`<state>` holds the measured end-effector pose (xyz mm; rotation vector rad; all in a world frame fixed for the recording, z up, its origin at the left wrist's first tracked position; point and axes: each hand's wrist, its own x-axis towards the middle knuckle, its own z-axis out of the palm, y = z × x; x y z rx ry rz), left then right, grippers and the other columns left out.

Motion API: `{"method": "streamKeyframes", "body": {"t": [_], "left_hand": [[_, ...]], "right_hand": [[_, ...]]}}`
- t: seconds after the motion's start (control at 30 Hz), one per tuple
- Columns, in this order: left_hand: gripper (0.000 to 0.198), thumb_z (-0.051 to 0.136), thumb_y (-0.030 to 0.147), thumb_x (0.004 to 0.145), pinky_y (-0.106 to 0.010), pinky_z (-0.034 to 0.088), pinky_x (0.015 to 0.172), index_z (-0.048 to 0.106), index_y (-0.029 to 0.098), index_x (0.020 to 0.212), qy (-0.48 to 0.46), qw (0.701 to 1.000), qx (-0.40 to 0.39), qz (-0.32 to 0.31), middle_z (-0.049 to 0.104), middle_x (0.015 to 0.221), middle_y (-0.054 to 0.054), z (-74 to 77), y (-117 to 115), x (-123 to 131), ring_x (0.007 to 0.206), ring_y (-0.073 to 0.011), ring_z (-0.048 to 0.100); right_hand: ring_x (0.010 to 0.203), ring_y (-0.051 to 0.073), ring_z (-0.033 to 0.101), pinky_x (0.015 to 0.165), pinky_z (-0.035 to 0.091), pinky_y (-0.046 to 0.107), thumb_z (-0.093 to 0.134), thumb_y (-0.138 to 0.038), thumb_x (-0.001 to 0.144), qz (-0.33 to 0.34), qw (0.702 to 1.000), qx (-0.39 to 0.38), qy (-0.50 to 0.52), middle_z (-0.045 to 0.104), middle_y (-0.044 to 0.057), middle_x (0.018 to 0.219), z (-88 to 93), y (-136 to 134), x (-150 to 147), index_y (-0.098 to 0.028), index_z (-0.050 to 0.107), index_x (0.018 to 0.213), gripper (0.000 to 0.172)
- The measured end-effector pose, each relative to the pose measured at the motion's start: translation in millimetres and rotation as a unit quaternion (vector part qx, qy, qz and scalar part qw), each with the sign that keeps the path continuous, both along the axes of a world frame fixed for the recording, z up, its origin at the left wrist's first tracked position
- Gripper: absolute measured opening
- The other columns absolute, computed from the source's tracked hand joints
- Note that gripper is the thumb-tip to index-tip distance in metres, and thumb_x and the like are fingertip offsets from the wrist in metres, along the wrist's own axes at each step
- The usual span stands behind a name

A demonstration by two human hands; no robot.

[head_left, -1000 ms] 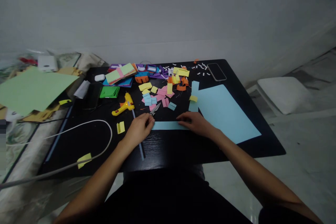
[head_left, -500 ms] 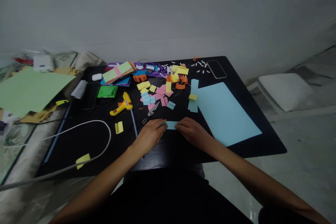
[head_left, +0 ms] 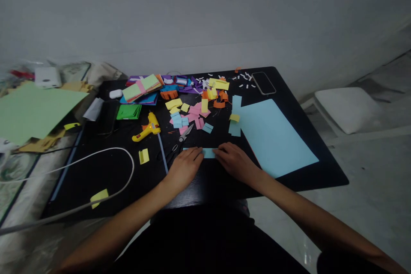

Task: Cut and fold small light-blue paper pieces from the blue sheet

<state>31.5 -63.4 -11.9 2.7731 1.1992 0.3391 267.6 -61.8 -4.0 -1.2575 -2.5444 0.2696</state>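
Note:
A light blue paper strip [head_left: 209, 153] lies crosswise near the front of the black table, between my hands. My left hand [head_left: 185, 166] rests over its left part with the fingers together, pressing it down; a bit of the strip shows beyond the fingers. At the right end, my right hand [head_left: 235, 159] grips the strip with curled fingers, the thumb mostly hidden. Just beyond my left hand lie scissors [head_left: 183, 136], blades pointing away. Small folded paper pieces, pink [head_left: 194, 114], light blue [head_left: 207, 128] and yellow [head_left: 204, 105], are scattered farther back.
A large light blue sheet [head_left: 278, 137] lies right of my right hand. Left stand a yellow glue gun [head_left: 147, 128] with a glue stick and a looping white cable [head_left: 132, 167]. A phone [head_left: 263, 83] lies at the back right. Beyond the table's right edge is a white stool [head_left: 348, 109].
More of the strip's left end now shows beyond my left fingers. Both hands stay nearly in place on the strip. The view has shifted slightly.

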Motion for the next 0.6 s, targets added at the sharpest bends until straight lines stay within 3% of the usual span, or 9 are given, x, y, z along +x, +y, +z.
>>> {"method": "streamKeyframes", "body": {"t": [0.23, 0.4, 0.6], "left_hand": [[0.043, 0.049, 0.001, 0.09, -0.047, 0.054, 0.106, 0.062, 0.013, 0.129, -0.01, 1.0, 0.001, 0.021, 0.064, 0.14, -0.017, -8.2, -12.8, 3.6, 0.132, -0.0314, 0.06], [0.055, 0.048, 0.0, 0.087, -0.049, 0.053, 0.106, 0.056, 0.012, 0.141, 0.018, 0.999, -0.013, 0.038, 0.062, 0.141, -0.019, -4.6, -16.0, 9.7, 0.132, -0.0328, 0.059], [0.047, 0.046, 0.02, 0.102, -0.047, 0.053, 0.101, 0.049, 0.013, 0.149, 0.039, 0.997, 0.008, 0.064, 0.063, 0.14, -0.018, 0.8, -19.4, 20.5, 0.129, -0.0339, 0.06]], "right_hand": [[0.088, 0.024, 0.06, 0.082, 0.055, 0.04, 0.045, -0.017, 0.104, -0.058, 0.998, -0.001, 0.023, 0.064, 0.014, 0.098, -3.3, -11.9, 14.3, -0.014, 0.071, 0.117, 0.029], [0.09, 0.027, 0.062, 0.08, 0.055, 0.044, 0.048, -0.023, 0.103, -0.096, 0.995, -0.005, 0.031, 0.064, 0.015, 0.1, -6.8, -19.0, 31.8, -0.015, 0.07, 0.123, 0.031], [0.089, 0.027, 0.062, 0.078, 0.056, 0.044, 0.047, -0.029, 0.104, -0.127, 0.992, 0.001, 0.016, 0.064, 0.015, 0.1, -7.3, -24.1, 41.6, -0.013, 0.072, 0.122, 0.034]]}}
